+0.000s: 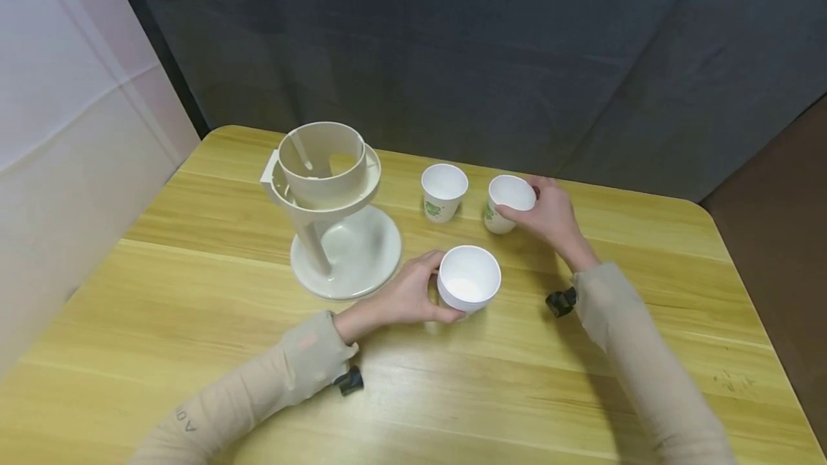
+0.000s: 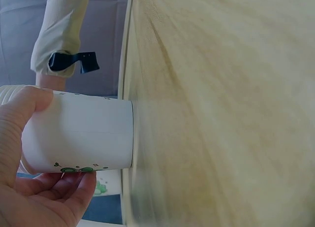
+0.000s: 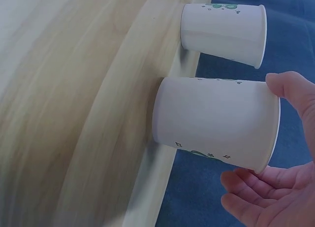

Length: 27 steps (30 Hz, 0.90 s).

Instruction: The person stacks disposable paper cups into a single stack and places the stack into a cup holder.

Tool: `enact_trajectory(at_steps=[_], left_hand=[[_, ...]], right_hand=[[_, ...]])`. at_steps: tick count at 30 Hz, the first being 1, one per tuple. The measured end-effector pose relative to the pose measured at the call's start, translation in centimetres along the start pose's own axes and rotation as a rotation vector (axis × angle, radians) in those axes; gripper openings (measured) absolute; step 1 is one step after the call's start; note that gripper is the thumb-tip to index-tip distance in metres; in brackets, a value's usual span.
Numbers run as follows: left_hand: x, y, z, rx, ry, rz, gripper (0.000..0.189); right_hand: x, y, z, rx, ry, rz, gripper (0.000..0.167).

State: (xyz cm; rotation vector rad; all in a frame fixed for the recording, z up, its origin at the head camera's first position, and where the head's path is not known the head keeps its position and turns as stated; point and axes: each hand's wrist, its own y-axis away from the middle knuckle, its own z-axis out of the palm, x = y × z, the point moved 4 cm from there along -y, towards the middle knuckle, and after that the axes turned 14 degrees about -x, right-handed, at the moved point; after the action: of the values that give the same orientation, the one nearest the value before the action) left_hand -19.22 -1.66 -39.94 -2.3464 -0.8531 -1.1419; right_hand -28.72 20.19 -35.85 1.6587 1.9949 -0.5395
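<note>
My left hand (image 1: 413,291) grips a stack of nested white paper cups (image 1: 469,278) at the front centre, thumb on one side and fingers on the other. Several rims of the stack (image 2: 78,131) and a green print show in the left wrist view. At the back right, my right hand (image 1: 549,214) holds a single paper cup (image 1: 510,196) near its rim, between thumb and fingers; its base is close to the table, and I cannot tell whether it touches. Another paper cup (image 1: 444,192) with a green print stands upright to its left.
A cream plastic stand (image 1: 323,185) with a ring-shaped upper holder and a round base (image 1: 362,253) stands on the left of the wooden table (image 1: 194,293). A dark curtain (image 1: 413,56) hangs behind the back edge. A white cloth wall (image 1: 77,92) rises at the left.
</note>
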Motion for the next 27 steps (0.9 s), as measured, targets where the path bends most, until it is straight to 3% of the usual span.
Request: enact_trajectory(at_steps=[18, 27], left_hand=[[0.0, -0.1, 0.0, 0.002, 0.005, 0.010, 0.071], [0.2, -0.1, -0.1, -0.001, 0.001, 0.008, 0.072]], right_hand=[[0.5, 4.1, -1.1, 0.010, 0.057, -0.082, 0.056], [0.3, 6.0, -1.4, -0.011, 0.041, -0.084, 0.059]])
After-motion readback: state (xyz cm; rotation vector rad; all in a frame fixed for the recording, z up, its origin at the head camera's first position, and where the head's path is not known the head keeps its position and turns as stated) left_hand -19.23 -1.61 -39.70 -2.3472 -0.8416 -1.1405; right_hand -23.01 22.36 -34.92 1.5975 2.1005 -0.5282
